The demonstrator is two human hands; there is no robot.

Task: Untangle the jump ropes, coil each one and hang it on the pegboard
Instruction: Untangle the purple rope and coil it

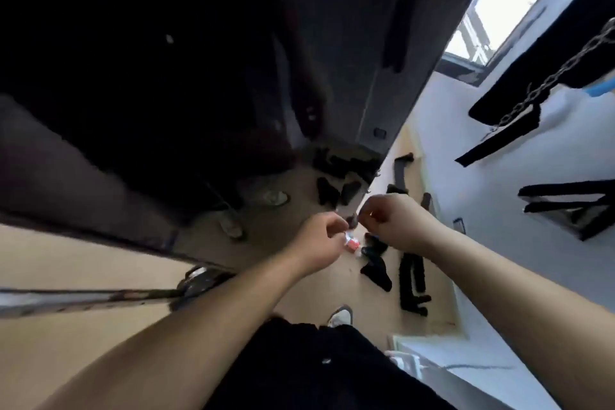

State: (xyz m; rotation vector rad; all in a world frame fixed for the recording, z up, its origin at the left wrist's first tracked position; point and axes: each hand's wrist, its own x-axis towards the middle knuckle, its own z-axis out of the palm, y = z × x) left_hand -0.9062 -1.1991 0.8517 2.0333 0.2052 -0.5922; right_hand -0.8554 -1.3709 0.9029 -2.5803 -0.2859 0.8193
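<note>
From the head view, both hands meet low in front of the person, over a tan floor [100,276]. The left hand [321,236] has its fingers curled and pinches a small red-and-white piece [352,243]. The right hand [394,221] is curled tight just beside a dark stub [352,220]; the blur hides whether it actually pinches it. I can't pick out any cord, so these bits are, at a guess, the end of a jump rope held between the hands.

I'd expect such a rope to be light and limp, prone to kinking and slipping through dry fingers. The firm end pieces look like the sensible place to hold while the slack is worked free.

Black floppy pieces [377,271] and a longer black strip [412,283] lie on the floor below the hands. On the white wall [482,160] to the right hang black straps [565,200] and a chain [565,66]. No pegboard is plainly shown.

No brand, label or writing is legible anywhere.
</note>
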